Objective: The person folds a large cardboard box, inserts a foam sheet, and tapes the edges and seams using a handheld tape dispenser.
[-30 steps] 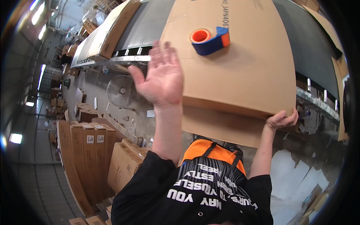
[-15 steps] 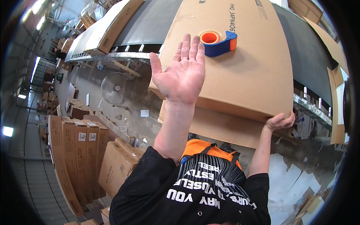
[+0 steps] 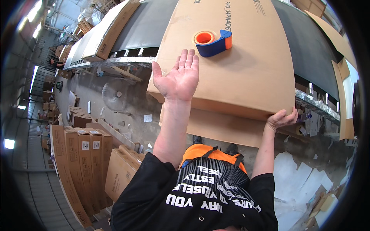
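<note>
My left hand point(image 3: 178, 79) is raised palm up with its fingers stretched out, holding nothing. It appears above the near left part of a large cardboard box point(image 3: 246, 73). Close to its fingertips, a blue tape dispenser point(image 3: 213, 47) with an orange end and an orange-cored tape roll point(image 3: 204, 37) lies on the box top. At the box's near right corner, my right hand point(image 3: 283, 117) grips the lower edge with curled fingers. Below the near side of the box a cardboard flap point(image 3: 223, 129) hangs down.
The box lies across a dark conveyor belt point(image 3: 312, 50) with a metal side rail point(image 3: 318, 102). Another long carton point(image 3: 111, 34) sits farther left on the belt. A floor fan point(image 3: 117, 94) and upright cartons point(image 3: 83, 169) stand at left. White sheets point(image 3: 293, 177) litter the floor at right.
My left hand has drawn back a little toward me, away from the tape dispenser. My right hand stays at the box corner. The whole view has shifted slightly.
</note>
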Available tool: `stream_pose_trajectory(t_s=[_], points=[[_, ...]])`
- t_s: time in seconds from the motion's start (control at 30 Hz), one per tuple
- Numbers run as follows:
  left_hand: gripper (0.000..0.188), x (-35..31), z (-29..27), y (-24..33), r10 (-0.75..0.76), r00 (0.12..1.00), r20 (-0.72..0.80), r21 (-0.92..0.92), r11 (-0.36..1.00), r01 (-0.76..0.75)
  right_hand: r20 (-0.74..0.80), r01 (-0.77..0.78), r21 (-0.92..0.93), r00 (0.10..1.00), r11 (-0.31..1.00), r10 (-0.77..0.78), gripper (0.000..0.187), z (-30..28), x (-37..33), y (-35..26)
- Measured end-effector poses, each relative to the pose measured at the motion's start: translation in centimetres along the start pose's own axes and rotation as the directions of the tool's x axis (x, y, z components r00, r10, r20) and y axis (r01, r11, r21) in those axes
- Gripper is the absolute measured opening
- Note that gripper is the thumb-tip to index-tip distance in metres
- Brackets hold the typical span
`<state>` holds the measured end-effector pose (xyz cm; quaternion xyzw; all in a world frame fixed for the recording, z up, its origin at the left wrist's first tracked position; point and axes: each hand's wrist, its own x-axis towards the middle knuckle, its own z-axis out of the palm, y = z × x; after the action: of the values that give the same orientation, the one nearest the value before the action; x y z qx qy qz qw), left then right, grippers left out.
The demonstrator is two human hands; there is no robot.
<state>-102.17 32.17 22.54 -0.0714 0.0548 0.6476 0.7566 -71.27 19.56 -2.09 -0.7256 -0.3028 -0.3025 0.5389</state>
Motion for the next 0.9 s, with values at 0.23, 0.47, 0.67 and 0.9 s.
stream_pose_trajectory(t_s=[0.23, 0.47, 0.67, 0.9], points=[[0.100, 2.2, -2.7, 0.6, -0.080, 0.997, 0.000, 0.041, 0.996, 0.080, 0.026, -0.016, 0.033, 1.000, 0.999, 0.015, 0.053, 0.0, -0.2, -1.5], [0.116, 1.3, -8.2, 1.6, -0.677, 0.718, 0.162, -0.023, -0.730, -0.684, 0.046, 0.006, 0.115, 0.999, 0.993, -0.012, 0.055, -0.2, -0.6, -3.0], [0.108, 2.7, -10.7, 0.0, -0.688, 0.670, 0.279, -0.079, -0.712, -0.698, 0.045, -0.067, 0.209, 0.997, 0.976, 0.059, 0.059, 2.5, 1.5, -2.2], [0.107, 4.1, -10.9, -3.7, -0.625, 0.736, 0.261, -0.063, -0.772, -0.633, 0.401, -0.358, 0.272, 0.886, 0.893, 0.233, 0.067, 1.3, 6.5, 0.1]])
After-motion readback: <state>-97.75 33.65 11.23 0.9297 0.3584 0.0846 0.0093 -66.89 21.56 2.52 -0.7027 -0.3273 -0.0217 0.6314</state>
